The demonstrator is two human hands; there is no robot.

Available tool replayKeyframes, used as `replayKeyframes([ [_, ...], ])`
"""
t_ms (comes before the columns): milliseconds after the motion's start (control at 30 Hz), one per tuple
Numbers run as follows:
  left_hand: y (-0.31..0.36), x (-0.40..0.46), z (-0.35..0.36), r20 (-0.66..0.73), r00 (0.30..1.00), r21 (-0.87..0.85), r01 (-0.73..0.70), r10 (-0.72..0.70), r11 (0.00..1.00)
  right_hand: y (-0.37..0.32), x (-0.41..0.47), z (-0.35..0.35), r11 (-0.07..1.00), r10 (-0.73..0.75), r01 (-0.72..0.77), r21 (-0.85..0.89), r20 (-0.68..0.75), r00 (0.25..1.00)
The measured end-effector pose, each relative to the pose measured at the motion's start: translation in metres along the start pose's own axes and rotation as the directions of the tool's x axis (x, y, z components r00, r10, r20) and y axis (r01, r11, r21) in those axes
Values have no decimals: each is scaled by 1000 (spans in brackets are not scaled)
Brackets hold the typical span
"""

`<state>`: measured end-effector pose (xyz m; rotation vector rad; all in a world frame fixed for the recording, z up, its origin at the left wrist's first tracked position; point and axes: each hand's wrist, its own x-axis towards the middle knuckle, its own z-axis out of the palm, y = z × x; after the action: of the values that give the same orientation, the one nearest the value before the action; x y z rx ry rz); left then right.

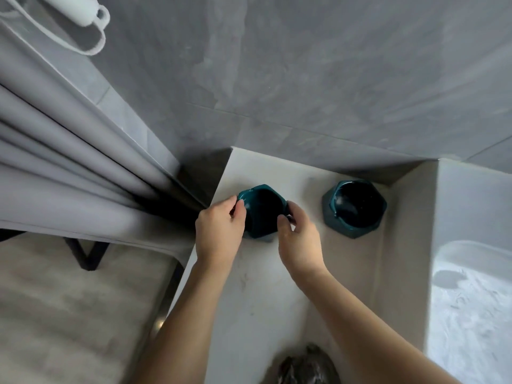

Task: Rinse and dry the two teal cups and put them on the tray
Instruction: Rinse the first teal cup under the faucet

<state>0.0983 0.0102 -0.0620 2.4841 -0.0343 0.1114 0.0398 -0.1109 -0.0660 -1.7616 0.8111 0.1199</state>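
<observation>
I have my left hand [220, 231] and right hand [297, 239] pinching opposite sides of the nearer teal cup [261, 210] on the desk [249, 286], steadying it for lifting, while the second teal cup [354, 207] waits upright just beside it.

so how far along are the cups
Early on, by the look of it. Nothing looks finished: no tray is in view. In hand: the left hand and right hand grip the left cup on the counter. The right cup stands untouched beside it. Whether either is rinsed cannot be told. The sink lies to the right.
</observation>
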Motion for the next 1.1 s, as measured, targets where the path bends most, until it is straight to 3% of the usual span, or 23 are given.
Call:
replayKeyframes([
  [100, 13, -7, -16, -37, 997, 14, -73, 73, 997, -9, -17, -13, 997, -14, 17, 76, -40, 999],
  [300, 67, -45, -60, -120, 969, -114, -229, 216, 967, -26, -75, -84, 958, -108, 126, 257, -82, 991],
  [533, 158, -128, -90, -62, 886, -133, -463, 459, 876, -14, -160, -203, 905, -114, 128, 406, -58, 992],
  [667, 204, -180, -83, -12, 819, -198, -564, 573, 802, 15, -204, -274, 912, -83, 89, 401, -31, 996],
  [867, 271, -248, -41, 161, 771, -369, -532, 616, 762, 77, -244, -364, 910, -13, 26, 415, -33, 999],
  [967, 299, -276, -18, 273, 715, -365, -542, 643, 757, 107, -253, -402, 916, -5, 4, 402, 1, 1000],
  [1100, 328, -297, 7, 487, 657, -380, -434, 576, 817, 141, -258, -440, 902, 27, -19, 432, -13, 1000],
])
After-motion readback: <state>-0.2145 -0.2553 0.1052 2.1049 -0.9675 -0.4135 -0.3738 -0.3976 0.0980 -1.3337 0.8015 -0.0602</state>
